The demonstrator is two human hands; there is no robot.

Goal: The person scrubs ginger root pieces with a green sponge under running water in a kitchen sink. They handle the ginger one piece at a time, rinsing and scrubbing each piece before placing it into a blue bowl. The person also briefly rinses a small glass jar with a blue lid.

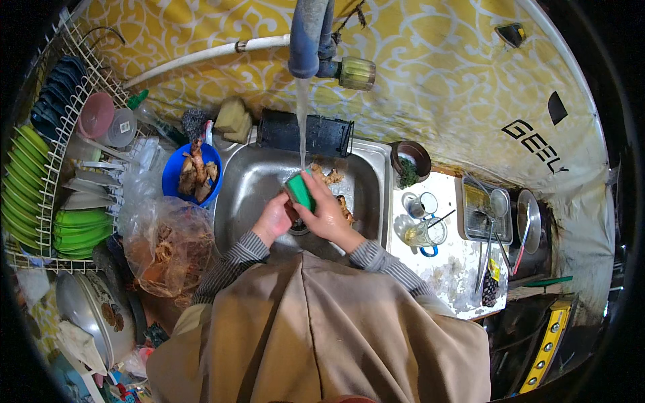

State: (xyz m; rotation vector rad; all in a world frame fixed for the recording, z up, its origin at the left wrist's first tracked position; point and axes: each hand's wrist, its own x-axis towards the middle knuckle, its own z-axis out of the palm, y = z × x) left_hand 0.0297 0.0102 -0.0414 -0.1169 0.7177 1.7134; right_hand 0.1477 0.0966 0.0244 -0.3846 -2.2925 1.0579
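Note:
My right hand [330, 214] grips a green scouring sponge [301, 191] over the stainless steel sink [242, 176]. Against the sponge's lower left side rests my left hand [274, 217], fingers curled; their tips, and anything in them, are hidden. Water [302, 126] runs from the tap pipe [304, 55] down to the top of the sponge. Knobbly pieces of what looks like ginger root [332, 176] lie in the sink beyond and beside my right hand. More roots fill a blue bowl [169, 176] on the left, and a clear plastic bag [166, 242] holds others.
Yellow sponges [233, 121] and a black wire caddy [282, 132] sit behind the sink. Left is a dish rack [65, 131] with green plates [25, 186]. Right are a brown bowl [421, 151], a glass mug [433, 231] and a metal tray [471, 229] with utensils.

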